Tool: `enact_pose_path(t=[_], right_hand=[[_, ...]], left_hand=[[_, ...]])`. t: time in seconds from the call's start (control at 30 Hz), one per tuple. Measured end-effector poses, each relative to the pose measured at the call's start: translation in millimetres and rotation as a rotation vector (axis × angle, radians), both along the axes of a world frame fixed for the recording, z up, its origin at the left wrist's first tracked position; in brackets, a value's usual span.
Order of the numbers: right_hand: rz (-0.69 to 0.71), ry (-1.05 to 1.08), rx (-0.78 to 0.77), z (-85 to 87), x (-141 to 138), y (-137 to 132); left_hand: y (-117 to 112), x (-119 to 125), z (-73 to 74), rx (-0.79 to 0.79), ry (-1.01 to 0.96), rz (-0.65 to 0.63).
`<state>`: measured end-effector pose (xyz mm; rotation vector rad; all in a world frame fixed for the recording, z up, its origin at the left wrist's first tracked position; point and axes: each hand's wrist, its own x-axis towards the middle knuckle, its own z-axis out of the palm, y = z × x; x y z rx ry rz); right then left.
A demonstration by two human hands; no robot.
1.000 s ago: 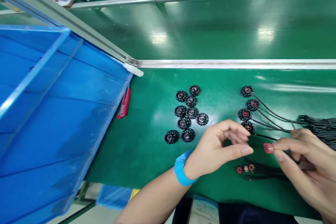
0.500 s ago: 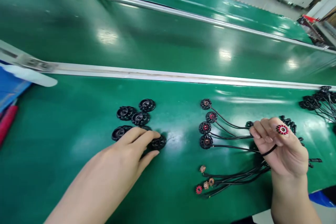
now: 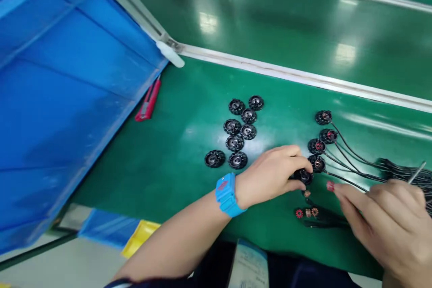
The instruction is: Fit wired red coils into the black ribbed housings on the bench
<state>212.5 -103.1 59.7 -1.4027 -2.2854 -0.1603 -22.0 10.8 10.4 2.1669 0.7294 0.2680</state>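
Note:
My left hand (image 3: 275, 170), with a blue wristband (image 3: 227, 193) on the wrist, is closed on a black round motor cap (image 3: 303, 175). It holds the cap just below a column of wired motors (image 3: 319, 145). My right hand (image 3: 381, 218) pinches a small red wound stator (image 3: 330, 185) on a black wire, close to the cap. Several loose black caps (image 3: 238, 130) lie in a cluster left of my left hand. A few bare stators (image 3: 306, 212) on wires rest near the front edge.
A large blue plastic crate (image 3: 67, 99) fills the left side. A red utility knife (image 3: 148, 101) lies beside it on the green belt (image 3: 270, 31). A bundle of black wires (image 3: 405, 171) runs off to the right. A white rail (image 3: 303, 78) crosses behind the parts.
My left hand has picked a black cap from the cluster and carried it right, toward the stator. My right hand has lowered the stator to meet it. The view has swung back left.

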Motion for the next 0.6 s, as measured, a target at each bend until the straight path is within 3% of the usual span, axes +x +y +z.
enact_pose_path(t=[0.23,0.6], right_hand=[[0.119,-0.183,-0.062,-18.2,-10,11],[0.280,-0.432,-0.160,5.5,-6,18]], left_hand=[[1,8,-4.2,-0.028,-0.063,-0.025],[0,17,-9.9,0.018,-0.119,-0.093]])
